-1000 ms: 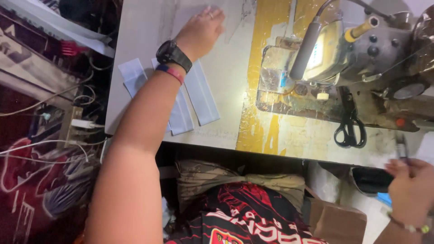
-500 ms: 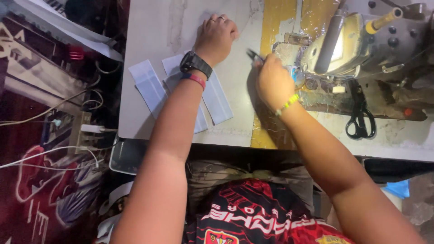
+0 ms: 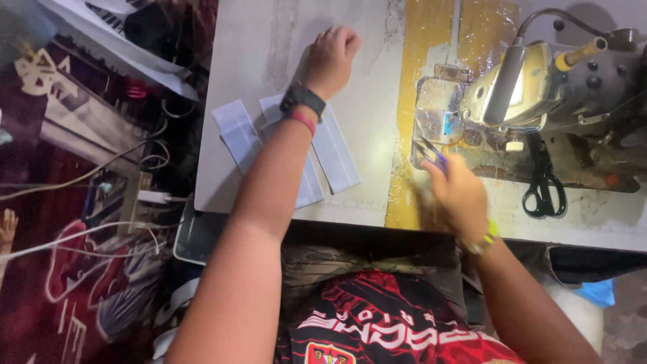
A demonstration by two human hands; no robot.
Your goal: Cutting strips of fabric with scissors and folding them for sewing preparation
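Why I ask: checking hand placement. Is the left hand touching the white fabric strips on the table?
Apart. The head view shows the left hand resting on bare table beyond the white fabric strips; only the forearm passes above them.

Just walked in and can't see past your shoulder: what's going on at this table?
A person sits at a pale worktable with a grey metal sewing machine. The left hand rests curled on the tabletop beyond some flat white rectangular fabric strips. The right hand is by the machine's needle area, holding a thin dark tool, blurred. Black-handled scissors lie beside the machine.
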